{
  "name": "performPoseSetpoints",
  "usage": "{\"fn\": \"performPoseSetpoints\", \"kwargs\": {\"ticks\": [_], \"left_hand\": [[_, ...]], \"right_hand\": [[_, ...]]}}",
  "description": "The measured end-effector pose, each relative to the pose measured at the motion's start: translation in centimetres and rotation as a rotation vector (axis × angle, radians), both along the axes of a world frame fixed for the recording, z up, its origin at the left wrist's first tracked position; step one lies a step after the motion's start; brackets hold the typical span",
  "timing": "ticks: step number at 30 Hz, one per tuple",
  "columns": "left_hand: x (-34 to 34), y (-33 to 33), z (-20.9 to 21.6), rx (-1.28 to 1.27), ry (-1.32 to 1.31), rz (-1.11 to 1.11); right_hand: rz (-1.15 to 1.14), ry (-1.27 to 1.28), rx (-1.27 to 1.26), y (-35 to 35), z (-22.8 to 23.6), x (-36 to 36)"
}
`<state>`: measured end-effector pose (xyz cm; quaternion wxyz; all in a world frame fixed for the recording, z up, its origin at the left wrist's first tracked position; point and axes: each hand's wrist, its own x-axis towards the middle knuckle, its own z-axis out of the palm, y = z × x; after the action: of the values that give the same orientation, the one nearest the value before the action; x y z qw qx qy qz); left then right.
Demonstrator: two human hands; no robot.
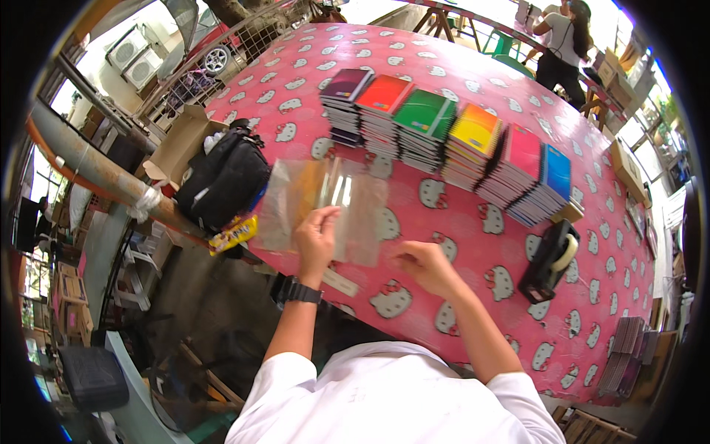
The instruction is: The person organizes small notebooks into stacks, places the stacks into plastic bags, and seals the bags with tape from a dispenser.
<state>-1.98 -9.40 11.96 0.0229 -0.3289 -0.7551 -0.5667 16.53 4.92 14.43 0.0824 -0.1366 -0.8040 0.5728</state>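
Observation:
My left hand (318, 228), with a black watch on its wrist, is closed with fingertips pinched at the clear plastic bags (362, 222) lying flat near the table's front edge. A bright reflection runs down the plastic just above these fingers. My right hand (420, 260) hovers over the table to the right of the bags. Its fingers are bent and smeared by motion, so I cannot tell whether they hold anything. Beyond both hands stands a row of notebook stacks, among them purple, red (384, 95), green (425, 113), yellow (475, 129), pink and blue ones.
A black tape dispenser (549, 263) stands at the right. To the left lie a black bag (225, 177), a yellow packet (234, 235) and an opened cardboard box (177, 144). More notebooks (625, 359) are piled at the right edge. Another person (566, 48) is at the far right.

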Motion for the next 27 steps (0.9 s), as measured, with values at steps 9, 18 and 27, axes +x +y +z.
{"fn": "performPoseSetpoints", "kwargs": {"ticks": [9, 18, 27], "left_hand": [[-17.0, -9.4, -4.4, 0.196, -0.405, 0.080], [-17.7, -8.7, -4.4, 0.230, -0.323, 0.028], [-14.9, -4.0, -1.8, 0.176, 0.033, 0.060]], "right_hand": [[-0.164, -0.081, 0.577, -11.4, -9.5, -24.3], [-0.130, -0.247, 0.513, -11.1, -9.6, -25.2], [-0.153, -0.131, 0.091, -7.8, -11.4, -24.2]]}}
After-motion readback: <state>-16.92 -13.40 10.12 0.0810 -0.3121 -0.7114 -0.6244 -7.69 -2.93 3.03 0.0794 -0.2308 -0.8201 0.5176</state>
